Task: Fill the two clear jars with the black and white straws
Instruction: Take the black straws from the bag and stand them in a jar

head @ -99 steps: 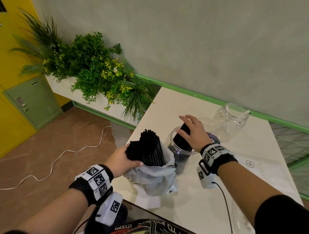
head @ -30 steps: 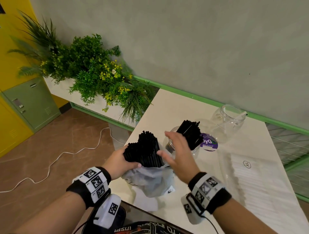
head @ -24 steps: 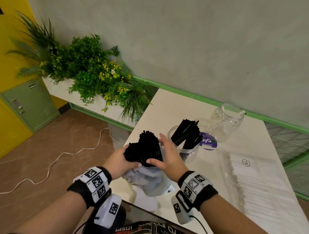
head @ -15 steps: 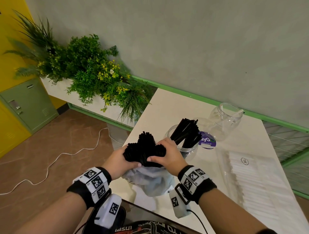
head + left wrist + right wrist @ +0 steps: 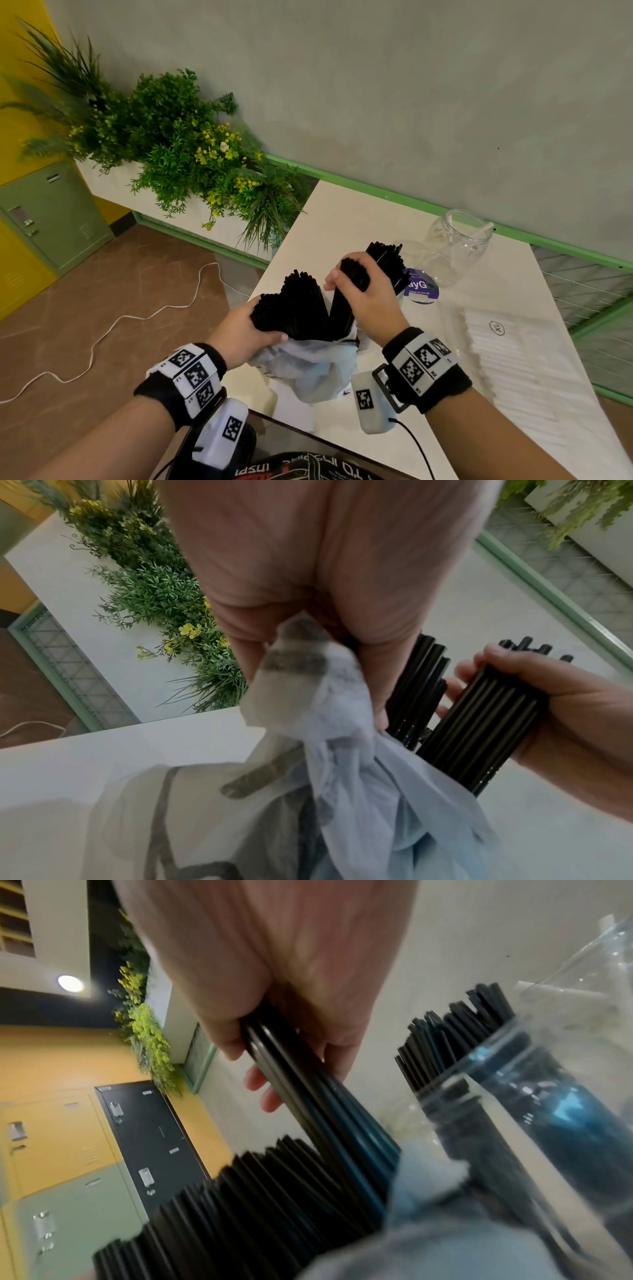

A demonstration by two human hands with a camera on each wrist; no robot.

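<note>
At the table's near-left corner my left hand [image 5: 262, 323] grips a thick bundle of black straws [image 5: 294, 305] standing in a crumpled plastic bag [image 5: 308, 366]. Just to its right, my right hand [image 5: 346, 279] grips a smaller handful of black straws [image 5: 340, 308], raised and tilted away from the bundle with its lower ends still in the bag. Behind that hand stands a clear jar with black straws [image 5: 387, 257] sticking out. An almost empty clear jar [image 5: 455, 246] stands farther back right. In the right wrist view the handful [image 5: 325, 1096] runs down from my palm beside the filled jar [image 5: 514, 1096].
A clear pack of white straws [image 5: 513, 363] lies along the table's right side. A purple-labelled lid [image 5: 421, 287] lies between the jars. A planter with green plants [image 5: 191, 154] borders the table's left edge, and a white cable [image 5: 102, 339] lies on the floor.
My right hand left the jar with the black straws, came back to the bag, closed round a handful and lifted it up out of the bundle. My left hand stayed on the bundle.
</note>
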